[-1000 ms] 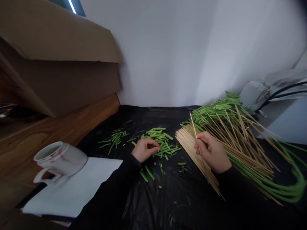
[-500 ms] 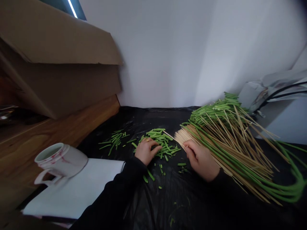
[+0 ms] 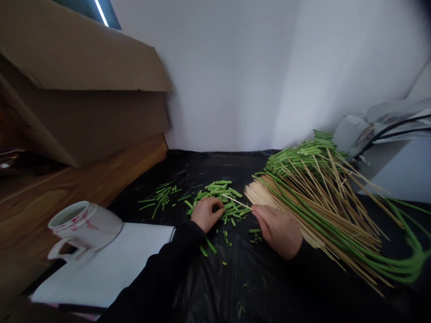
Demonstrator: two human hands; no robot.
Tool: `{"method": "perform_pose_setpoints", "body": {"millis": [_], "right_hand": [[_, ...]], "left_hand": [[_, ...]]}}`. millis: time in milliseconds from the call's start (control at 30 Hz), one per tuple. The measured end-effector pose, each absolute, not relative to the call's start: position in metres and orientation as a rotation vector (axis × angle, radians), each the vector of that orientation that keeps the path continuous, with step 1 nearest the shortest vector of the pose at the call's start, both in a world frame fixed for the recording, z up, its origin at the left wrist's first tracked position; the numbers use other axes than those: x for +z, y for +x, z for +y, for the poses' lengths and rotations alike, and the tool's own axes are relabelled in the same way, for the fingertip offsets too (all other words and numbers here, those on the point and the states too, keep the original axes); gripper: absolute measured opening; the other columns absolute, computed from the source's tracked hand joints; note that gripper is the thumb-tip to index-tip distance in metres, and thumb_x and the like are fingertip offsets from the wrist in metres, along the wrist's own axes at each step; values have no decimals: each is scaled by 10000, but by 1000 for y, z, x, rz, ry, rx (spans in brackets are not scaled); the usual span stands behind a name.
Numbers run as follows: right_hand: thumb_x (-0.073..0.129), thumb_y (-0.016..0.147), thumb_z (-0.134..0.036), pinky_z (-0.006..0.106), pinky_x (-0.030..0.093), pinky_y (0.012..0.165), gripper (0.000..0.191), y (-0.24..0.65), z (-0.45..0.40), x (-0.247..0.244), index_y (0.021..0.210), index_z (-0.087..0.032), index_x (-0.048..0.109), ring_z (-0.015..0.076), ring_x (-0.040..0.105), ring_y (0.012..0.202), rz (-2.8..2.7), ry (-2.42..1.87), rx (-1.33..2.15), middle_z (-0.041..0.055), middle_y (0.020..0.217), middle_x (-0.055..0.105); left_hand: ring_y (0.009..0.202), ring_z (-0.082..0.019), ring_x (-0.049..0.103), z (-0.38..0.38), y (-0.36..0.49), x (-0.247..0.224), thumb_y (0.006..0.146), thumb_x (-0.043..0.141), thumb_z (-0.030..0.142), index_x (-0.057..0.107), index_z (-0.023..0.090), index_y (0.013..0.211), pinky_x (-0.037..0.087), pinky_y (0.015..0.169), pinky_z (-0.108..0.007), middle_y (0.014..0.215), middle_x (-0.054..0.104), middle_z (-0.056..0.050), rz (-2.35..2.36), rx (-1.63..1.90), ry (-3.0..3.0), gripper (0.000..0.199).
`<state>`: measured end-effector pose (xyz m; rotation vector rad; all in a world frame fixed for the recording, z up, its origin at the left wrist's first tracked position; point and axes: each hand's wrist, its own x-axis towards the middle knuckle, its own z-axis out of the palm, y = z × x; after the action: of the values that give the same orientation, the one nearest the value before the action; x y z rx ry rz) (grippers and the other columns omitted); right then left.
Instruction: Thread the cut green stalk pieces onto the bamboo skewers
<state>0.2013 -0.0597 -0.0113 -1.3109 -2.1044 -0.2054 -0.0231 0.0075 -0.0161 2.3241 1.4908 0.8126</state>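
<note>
My right hand [image 3: 280,229] pinches a thin bamboo skewer [image 3: 237,202] between thumb and forefinger, its tip pointing left over a pile of cut garlic scape pieces [image 3: 218,187]. At the left edge of that pile is my left hand [image 3: 206,215], its thumb and fingers curled together; whatever lies between the fingertips is hidden. Right of my right hand lies a large bundle of bamboo skewers [image 3: 269,194], with long uncut garlic scapes [image 3: 323,224] across it. Behind the bundle, skewered rows of green pieces [image 3: 303,154] are stacked.
Black plastic sheeting [image 3: 215,291] covers the work surface. Several more cut pieces [image 3: 163,195] lie to the left. A white mug [image 3: 90,229] stands on white paper [image 3: 134,255]. A cardboard box [image 3: 111,121] is behind at left, and a pale wall [image 3: 229,80] closes off the back.
My right hand has shifted slightly left, bringing the skewer away from the bundle and over the cut pieces, nearer my left hand. My left fingers have curled in closer.
</note>
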Motion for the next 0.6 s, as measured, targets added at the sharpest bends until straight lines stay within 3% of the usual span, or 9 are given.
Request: {"method": "perform_pose_setpoints", "body": {"millis": [333, 467, 600], "right_hand": [[432, 896, -145, 250, 383, 634, 263, 202, -64, -4, 1036, -131, 655, 142, 580, 696, -2006, -1187, -452, 55, 766, 645], [417, 875, -112, 269, 348, 584, 347, 203, -65, -3, 1157, -150, 616, 135, 545, 626, -2045, -1195, -538, 37, 749, 632], [445, 877, -152, 271, 318, 560, 318, 203, -66, -3, 1126, -181, 640, 127, 528, 604, -2073, -1237, -535, 19, 696, 607]], "left_hand": [[628, -135, 562, 12, -29, -14, 706, 656, 239, 677, 165, 910, 433, 623, -252, 719, 655, -22, 1374, 1020, 2071, 218], [648, -147, 554, 11, -28, -11, 702, 658, 257, 713, 163, 892, 433, 652, -278, 718, 647, -36, 1340, 1047, 1975, 219], [613, -133, 552, 11, -25, -8, 650, 723, 344, 714, 133, 828, 423, 616, -266, 738, 671, -50, 1203, 1065, 1517, 277]]}}
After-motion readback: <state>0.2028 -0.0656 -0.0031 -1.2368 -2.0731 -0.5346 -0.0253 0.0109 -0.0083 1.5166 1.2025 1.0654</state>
